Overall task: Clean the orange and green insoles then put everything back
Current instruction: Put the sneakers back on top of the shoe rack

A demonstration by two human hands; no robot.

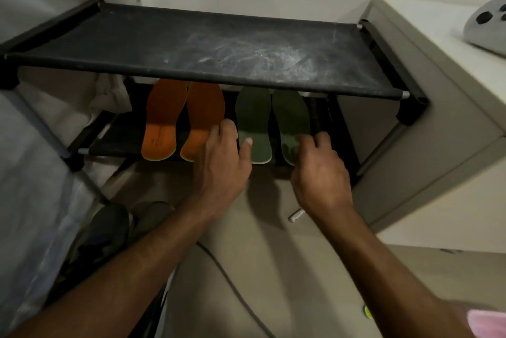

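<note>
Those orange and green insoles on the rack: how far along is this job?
All four lie side by side on the lower shelf: the orange insoles at left, the green insoles at right. The left hand and right hand rest at the green heels, gripping nothing firmly. No cloth or brush shows, so whether cleaning is finished or not begun, I can't tell.

Four insoles lie side by side on the rack's lower shelf (117, 140), one pair (183, 118) left of the other pair (273, 124), under the top shelf (191, 44); a cabinet (427, 107) stands right.
</note>
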